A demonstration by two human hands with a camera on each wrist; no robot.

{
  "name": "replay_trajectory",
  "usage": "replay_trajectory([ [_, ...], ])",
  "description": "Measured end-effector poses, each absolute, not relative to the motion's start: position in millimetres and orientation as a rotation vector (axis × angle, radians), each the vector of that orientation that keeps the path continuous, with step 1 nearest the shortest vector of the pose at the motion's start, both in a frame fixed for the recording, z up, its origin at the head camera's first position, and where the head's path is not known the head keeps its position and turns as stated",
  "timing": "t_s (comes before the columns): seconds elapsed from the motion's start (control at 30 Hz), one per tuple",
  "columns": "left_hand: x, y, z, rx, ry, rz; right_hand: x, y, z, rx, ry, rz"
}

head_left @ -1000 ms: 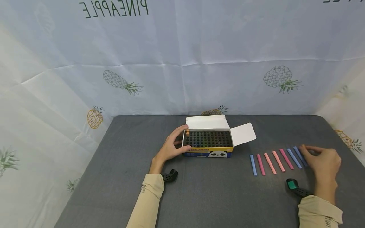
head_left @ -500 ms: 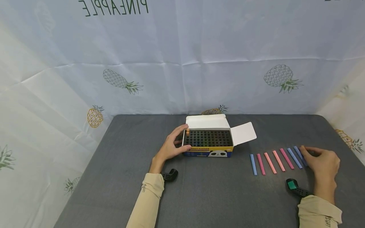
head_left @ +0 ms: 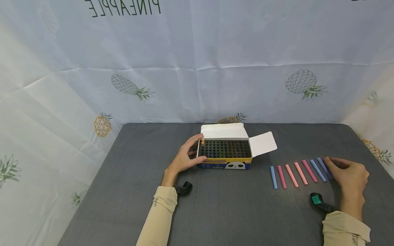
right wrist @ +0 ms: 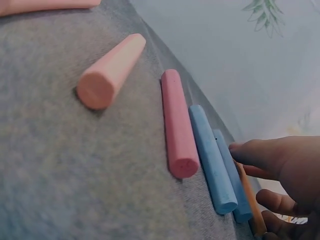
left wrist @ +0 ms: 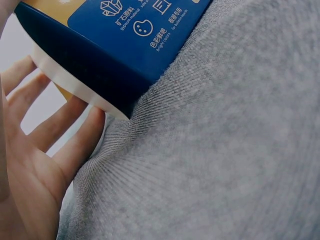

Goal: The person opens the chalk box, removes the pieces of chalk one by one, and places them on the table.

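Observation:
An opened box of chalk stands on the table, its dark holed insert facing up. My left hand holds the box's left end, thumb at the front and fingers at the back; in the left wrist view the fingers touch the white end flap. Orange chalk sticks stand in the insert's back left corner. At the right my right hand pinches an orange chalk stick lying beside a blue chalk stick. The head view hides most of that orange stick.
A row of blue, magenta and pink chalk sticks lies between the box and my right hand. The box's white side flap reaches out to the right. Patterned cloth hangs behind the grey table.
The orange tip by my right thumb, visible a second ago, is now covered by the fingers. Otherwise the hands, the box and the row of chalk stay nearly still.

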State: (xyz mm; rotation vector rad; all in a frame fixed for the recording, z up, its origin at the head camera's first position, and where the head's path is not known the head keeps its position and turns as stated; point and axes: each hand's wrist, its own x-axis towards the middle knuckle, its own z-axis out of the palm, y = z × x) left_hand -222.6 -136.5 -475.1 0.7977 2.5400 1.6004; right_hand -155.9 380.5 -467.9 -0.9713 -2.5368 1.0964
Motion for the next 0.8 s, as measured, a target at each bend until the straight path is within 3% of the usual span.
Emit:
replay_trajectory([
  [0.33,-223.4,-139.1,-478.8,0.844,2.541,1.632,-153.2,367.9,-462.4,-1.012,-2.366,1.227],
  [0.8,-222.6,-139.2,-479.8,0.840,2.560,1.623,-161.1,354.0,-429.3,-0.817,-2.112,1.603],
])
